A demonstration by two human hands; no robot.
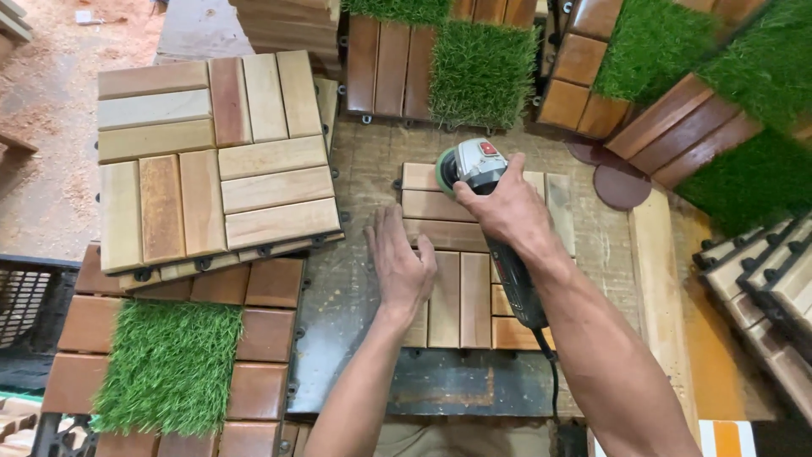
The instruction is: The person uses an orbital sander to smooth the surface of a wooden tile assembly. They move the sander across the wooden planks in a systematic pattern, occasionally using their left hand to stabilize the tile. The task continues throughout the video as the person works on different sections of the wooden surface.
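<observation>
Wrapped around the neck of a grey angle grinder (491, 211), the right hand (507, 207) has its fingers closed firmly on the tool's body, just behind the green sanding disc at its far end. The grinder's handle and cord run back toward the near edge along the forearm. The left hand (402, 267) lies flat and open, palm down, gripping nothing; its fingers press on the left edge of a pale wooden deck tile (461, 292), and part of the palm rests on the workbench (338, 279) beside it. That tile lies in the middle of the bench, and the disc sits on or just above its far-left corner; which one cannot be told.

To the left, a stack of unfinished slat tiles (216, 161) rests partly over a darker brown tile with a grass square (169, 364) set into it. Along the far edge lie more brown tiles with grass patches (478, 72). Just right of the grinder, round brown sanding discs (622, 186) sit on the bench, and a pale plank (660, 288) runs near to far beside them.
</observation>
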